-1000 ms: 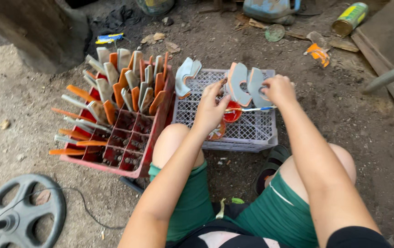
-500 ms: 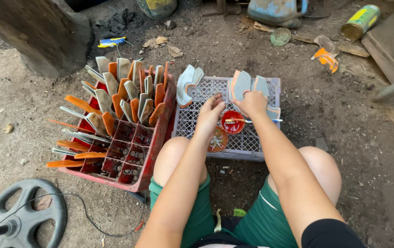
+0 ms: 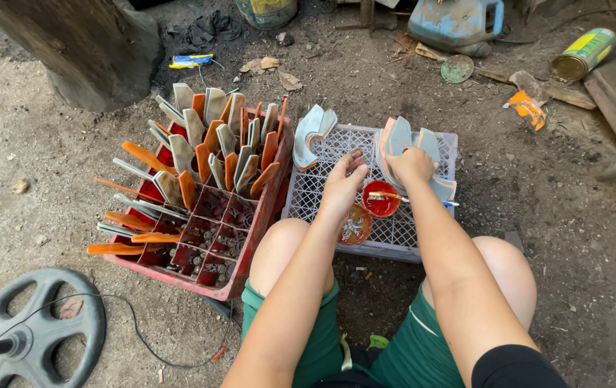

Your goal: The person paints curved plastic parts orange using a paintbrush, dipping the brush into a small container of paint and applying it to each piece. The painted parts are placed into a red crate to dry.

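Note:
My right hand (image 3: 412, 164) grips a curved grey piece (image 3: 396, 141), one of a few standing at the back of an upturned pale plastic crate (image 3: 308, 194). My left hand (image 3: 342, 185) hovers over the crate beside it with fingers bunched together; I see nothing in them. Just below the hands sits a small cup of red paint (image 3: 380, 207) with a thin brush (image 3: 387, 195) lying across it. A round paint-smeared lid (image 3: 357, 227) lies next to the cup. Another curved grey piece (image 3: 312, 134) stands at the crate's back left corner.
A red divided crate (image 3: 200, 276) on the left holds several grey and orange-painted curved pieces. A dark spoked wheel (image 3: 28, 330) and a thin wire lie at bottom left. A wooden post (image 3: 78, 50), a blue jerrycan (image 3: 459, 25), a can (image 3: 584, 54) and litter surround the dirt ground.
My right hand has stayed on the grey pieces. My left hand has shifted slightly toward me over the crate. The view has dropped a little.

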